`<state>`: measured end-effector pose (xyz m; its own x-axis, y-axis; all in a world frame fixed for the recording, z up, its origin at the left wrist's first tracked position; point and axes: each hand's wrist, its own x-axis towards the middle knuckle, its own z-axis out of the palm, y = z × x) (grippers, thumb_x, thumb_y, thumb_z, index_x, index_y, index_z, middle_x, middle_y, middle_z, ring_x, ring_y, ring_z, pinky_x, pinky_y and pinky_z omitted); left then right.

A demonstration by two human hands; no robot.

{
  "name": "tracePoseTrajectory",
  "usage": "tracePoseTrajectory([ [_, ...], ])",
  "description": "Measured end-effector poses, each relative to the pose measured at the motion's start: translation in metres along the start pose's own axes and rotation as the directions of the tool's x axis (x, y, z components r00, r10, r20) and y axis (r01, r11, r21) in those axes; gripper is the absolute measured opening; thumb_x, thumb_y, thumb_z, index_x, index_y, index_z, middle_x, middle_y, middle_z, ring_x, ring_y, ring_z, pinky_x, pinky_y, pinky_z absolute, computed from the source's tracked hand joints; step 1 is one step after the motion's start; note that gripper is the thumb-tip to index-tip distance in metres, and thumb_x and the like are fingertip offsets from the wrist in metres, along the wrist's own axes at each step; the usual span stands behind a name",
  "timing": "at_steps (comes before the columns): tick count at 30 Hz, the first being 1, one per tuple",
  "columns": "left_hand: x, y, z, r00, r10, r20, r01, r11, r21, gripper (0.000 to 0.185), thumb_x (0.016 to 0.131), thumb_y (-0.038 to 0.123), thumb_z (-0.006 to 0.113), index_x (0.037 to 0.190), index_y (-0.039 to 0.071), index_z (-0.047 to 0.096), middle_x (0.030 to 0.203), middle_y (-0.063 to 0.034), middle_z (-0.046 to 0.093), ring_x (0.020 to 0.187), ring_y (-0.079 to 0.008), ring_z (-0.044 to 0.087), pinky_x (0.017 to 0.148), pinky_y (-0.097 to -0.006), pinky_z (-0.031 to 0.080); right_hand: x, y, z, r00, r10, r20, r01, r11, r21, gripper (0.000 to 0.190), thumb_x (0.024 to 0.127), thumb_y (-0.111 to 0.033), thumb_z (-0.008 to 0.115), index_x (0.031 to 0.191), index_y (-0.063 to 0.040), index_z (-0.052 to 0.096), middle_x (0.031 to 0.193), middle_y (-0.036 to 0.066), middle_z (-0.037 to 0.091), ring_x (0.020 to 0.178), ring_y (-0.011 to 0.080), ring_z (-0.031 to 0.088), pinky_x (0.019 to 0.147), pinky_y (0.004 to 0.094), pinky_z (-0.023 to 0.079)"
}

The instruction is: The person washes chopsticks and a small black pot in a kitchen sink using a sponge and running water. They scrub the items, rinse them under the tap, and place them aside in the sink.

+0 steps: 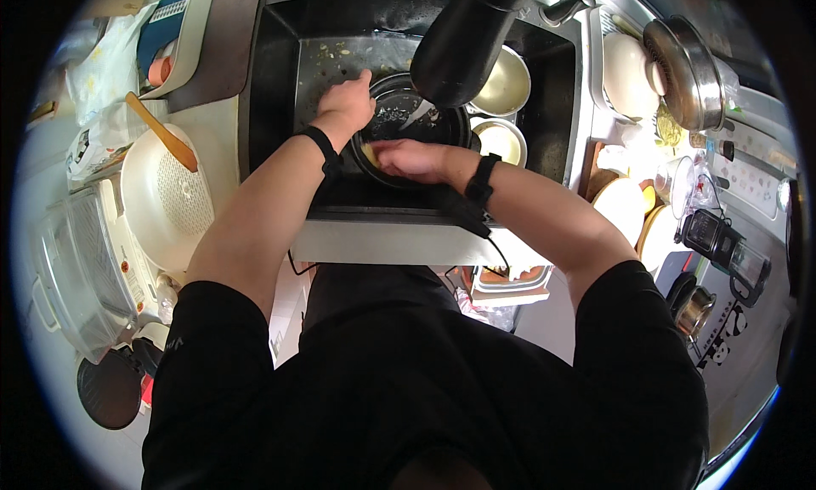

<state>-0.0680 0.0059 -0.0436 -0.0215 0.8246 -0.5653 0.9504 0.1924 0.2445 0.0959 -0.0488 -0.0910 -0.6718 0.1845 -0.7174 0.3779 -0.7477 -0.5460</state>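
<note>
A round black pan [424,123] lies in the dark sink [274,126], with some water and whitish residue inside. My left hand [347,102] grips the pan's upper left rim. My right hand [408,160] is inside the pan at its lower left wall, closed on a small yellowish sponge or scrubber [369,155], mostly hidden by the fingers. Under the black faucet [459,50], a stream of water falls into the pan. Two light-coloured bowls [503,85] [500,142] sit to the right of the pan. Food scraps [331,51] lie on the sink bottom.
Left of the sink are a white colander [150,216], a wooden spatula [167,136] and a clear plastic container [80,267]. On the right stand a metal pot [692,75], a drying rack [599,63], wooden boards [656,235] and a blender or kettle-like appliance [714,241]. The sink's front edge runs below my forearms.
</note>
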Motion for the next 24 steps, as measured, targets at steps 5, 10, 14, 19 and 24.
tracePoseTrajectory([
  [5, 0.007, -0.007, 0.0, 0.994, 0.104, 0.035, -0.104, 0.995, 0.003, 0.048, 0.099, 0.048, 0.05, 0.128, 0.009, 0.049, 0.119, -0.0199, 0.066, 0.113, -0.04, 0.062, 0.092, -0.0498, 0.051, 0.0, 0.002, -0.03, 0.978, 0.191, 0.084, -0.134, 0.885, -0.446, 0.047, 0.096, -0.042, 0.043, 0.126, -0.013, 0.063, 0.119, 0.001, 0.06, 0.11, 0.0152, 0.05, 0.097, 0.0331, 0.038],
  [10, 0.005, -0.01, 0.003, 0.995, 0.098, 0.02, -0.099, 0.995, 0.032, 0.05, 0.101, 0.05, 0.046, 0.129, 0.009, 0.049, 0.119, -0.0192, 0.066, 0.113, -0.0402, 0.061, 0.093, -0.0499, 0.051, -0.055, -0.051, -0.016, 0.918, 0.333, -0.218, -0.252, 0.065, -0.965, 0.058, 0.097, -0.047, 0.042, 0.14, -0.01, 0.056, 0.145, 0.011, 0.054, 0.136, 0.0264, 0.047, 0.11, 0.0361, 0.035],
  [14, 0.007, -0.019, 0.01, 0.997, 0.077, 0.021, -0.077, 0.997, 0.018, 0.055, 0.101, 0.054, 0.041, 0.132, 0.01, 0.048, 0.121, -0.0208, 0.065, 0.113, -0.0412, 0.061, 0.095, -0.05, 0.05, -0.06, -0.053, 0.001, 0.913, 0.228, -0.337, -0.359, 0.063, -0.931, 0.056, 0.093, -0.045, 0.049, 0.136, -0.01, 0.059, 0.137, 0.01, 0.061, 0.131, 0.0275, 0.054, 0.109, 0.0348, 0.037],
  [19, 0.007, -0.018, 0.019, 0.992, 0.111, -0.066, -0.115, 0.992, -0.059, 0.053, 0.101, 0.054, 0.04, 0.133, 0.011, 0.049, 0.122, -0.0217, 0.064, 0.115, -0.0427, 0.059, 0.096, -0.0514, 0.048, -0.015, -0.018, -0.031, 0.916, 0.401, -0.01, -0.364, 0.82, -0.441, 0.028, 0.09, -0.036, 0.051, 0.077, -0.014, 0.063, 0.077, -0.002, 0.061, 0.075, 0.0141, 0.055, 0.069, 0.0321, 0.042],
  [24, 0.003, -0.013, 0.012, 0.999, 0.024, 0.027, -0.019, 0.988, -0.153, 0.049, 0.101, 0.046, 0.042, 0.136, 0.012, 0.051, 0.122, -0.0214, 0.064, 0.116, -0.0415, 0.059, 0.098, -0.0508, 0.047, 0.019, -0.014, -0.017, 0.978, 0.092, 0.186, -0.14, 0.955, 0.262, 0.012, 0.08, -0.019, 0.052, 0.069, -0.018, 0.047, 0.064, -0.004, 0.039, 0.058, 0.0128, 0.036, 0.056, 0.0279, 0.028],
])
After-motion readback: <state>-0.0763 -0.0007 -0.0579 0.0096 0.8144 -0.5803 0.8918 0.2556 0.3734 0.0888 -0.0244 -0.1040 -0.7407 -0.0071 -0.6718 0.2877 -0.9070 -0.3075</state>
